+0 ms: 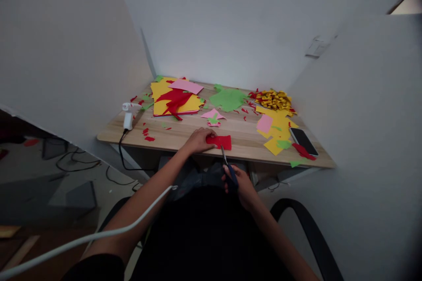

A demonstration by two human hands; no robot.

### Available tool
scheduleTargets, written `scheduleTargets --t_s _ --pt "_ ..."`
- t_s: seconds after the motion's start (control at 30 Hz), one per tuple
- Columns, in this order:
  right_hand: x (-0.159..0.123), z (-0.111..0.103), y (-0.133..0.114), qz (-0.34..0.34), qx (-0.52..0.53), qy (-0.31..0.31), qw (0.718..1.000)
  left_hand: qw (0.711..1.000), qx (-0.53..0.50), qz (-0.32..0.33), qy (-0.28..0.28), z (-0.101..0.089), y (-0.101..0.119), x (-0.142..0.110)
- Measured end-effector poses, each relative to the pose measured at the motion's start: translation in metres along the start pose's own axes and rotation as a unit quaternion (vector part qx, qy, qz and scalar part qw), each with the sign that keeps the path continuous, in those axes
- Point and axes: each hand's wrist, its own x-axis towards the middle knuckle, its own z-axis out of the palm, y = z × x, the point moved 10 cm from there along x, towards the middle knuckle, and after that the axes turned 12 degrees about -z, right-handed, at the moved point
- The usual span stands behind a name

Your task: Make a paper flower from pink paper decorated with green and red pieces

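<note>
A small red felt-like strip (pixel 226 141) lies at the front edge of the wooden table. My left hand (pixel 200 140) grips its left end, thumb at the near side and fingers over the top. My right hand (pixel 240 181) is closed around the dark blue handles of a pair of scissors (pixel 224 156). The scissor blades point away from me and meet the near edge of the red strip. Whether the blades are apart is too small to tell. Just beyond the strip lie pink scraps (pixel 213 114) with a green piece on top.
Yellow sheets (pixel 161 106) with red and pink pieces lie at the back left, near a white hot glue gun (pixel 128 118) with a black cable. Green felt (pixel 229 99), a curled yellow heap (pixel 275 99) and a phone (pixel 303 141) lie further right. Walls enclose the table (pixel 184 128).
</note>
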Motion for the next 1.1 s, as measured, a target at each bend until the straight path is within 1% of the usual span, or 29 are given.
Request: scheduleTargets --t_s 0.33,0.63,0.87,1.0,1.1 --pt "0.0 0.005 -0.004 0.011 0.02 -0.022 0.999 1.0 -0.02 0.0 0.001 -0.003 0.0 -0.001" --pt "0.023 0.005 -0.001 0.017 -0.013 -0.017 1.0 0.999 -0.03 -0.009 -0.004 -0.002 -0.002 -0.001" --pt "0.031 0.009 -0.01 -0.019 -0.047 -0.014 0.999 0.999 -0.033 -0.015 -0.005 -0.002 -0.002 -0.001" --pt "0.03 0.006 -0.013 -0.021 -0.069 -0.003 0.997 0.999 -0.032 -0.005 -0.001 -0.002 -0.001 -0.001" --pt "0.031 0.006 -0.015 -0.026 -0.066 -0.011 0.997 1.0 -0.025 -0.006 0.0 -0.001 -0.002 -0.001"
